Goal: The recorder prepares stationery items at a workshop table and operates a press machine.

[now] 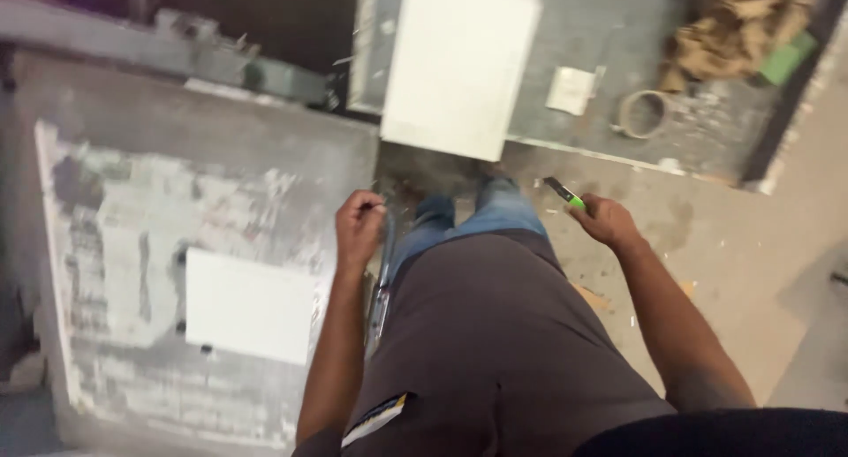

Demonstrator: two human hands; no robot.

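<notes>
I am standing and looking down past my dark apron and jeans. My left hand (359, 227) is closed around the top of a thin metal strip or ruler (382, 289) that hangs down along my leg. My right hand (605, 219) grips a green-handled utility knife (564, 193), its dark blade end pointing up and left. A white tile (250, 306) lies flat on the stained grey work surface (132, 245) to my left, just left of my left forearm.
A larger white tile (459, 64) rests on a grey slab (618, 33) ahead. On that slab lie a small white piece (571, 90), a tape roll (642, 114), crumpled brown cloth (738, 24) and a green scrap (788, 58). Dusty concrete floor (751, 254) spreads right.
</notes>
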